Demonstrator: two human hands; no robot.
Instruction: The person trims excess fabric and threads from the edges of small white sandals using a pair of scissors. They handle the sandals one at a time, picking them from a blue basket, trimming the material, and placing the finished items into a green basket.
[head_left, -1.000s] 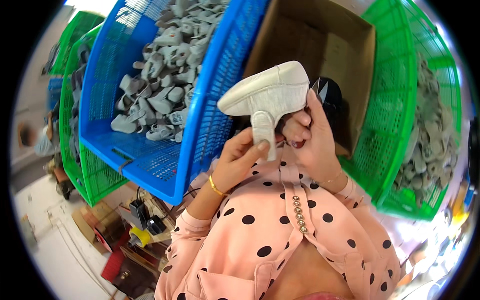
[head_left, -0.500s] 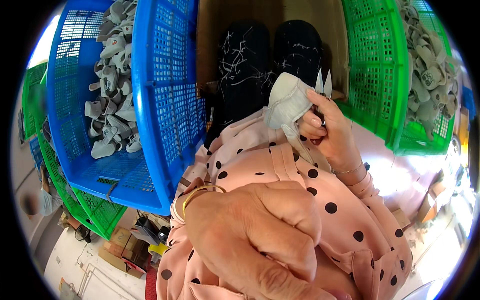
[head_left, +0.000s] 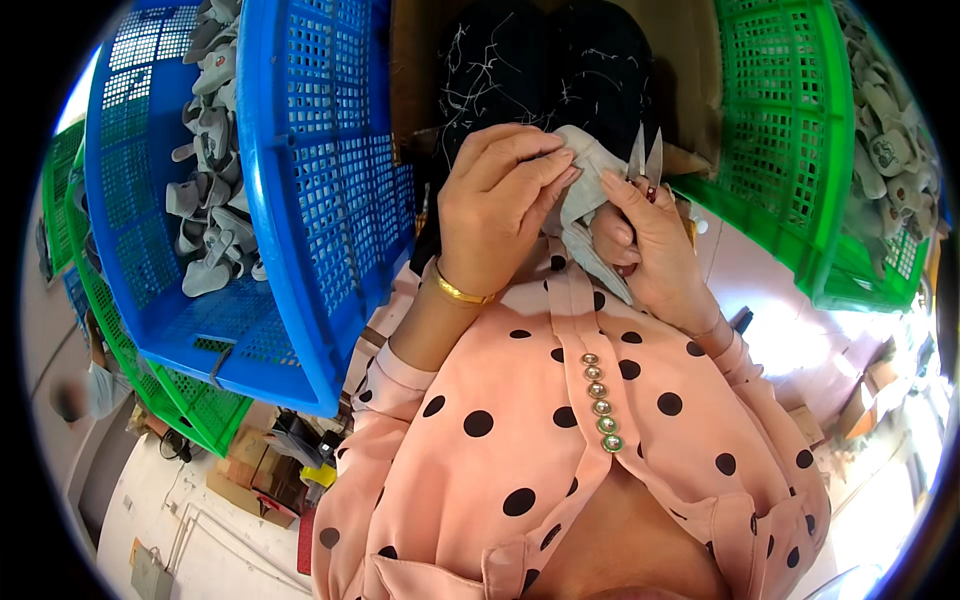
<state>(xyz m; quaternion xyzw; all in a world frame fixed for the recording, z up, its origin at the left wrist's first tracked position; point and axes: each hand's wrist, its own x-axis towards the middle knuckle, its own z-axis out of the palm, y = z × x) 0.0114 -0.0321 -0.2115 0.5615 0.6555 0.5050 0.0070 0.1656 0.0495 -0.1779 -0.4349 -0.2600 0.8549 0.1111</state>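
L hand is pinching one edge of pale shoe; R hand is gripping opp. side plus scissors. Shoe is sitting btwn blue crate & green crate.

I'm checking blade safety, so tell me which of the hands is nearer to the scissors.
Right. The right hand holds the scissors; the left hand is apart from them, to their left, at the pale shoe.

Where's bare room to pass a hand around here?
Pinkish floor shows bare between the right hand and the green plastic basket on the right. Crowded: the small pale fabric shoe, between the left hand and silver metal scissors; the blue plastic basket, holding grey shoes.
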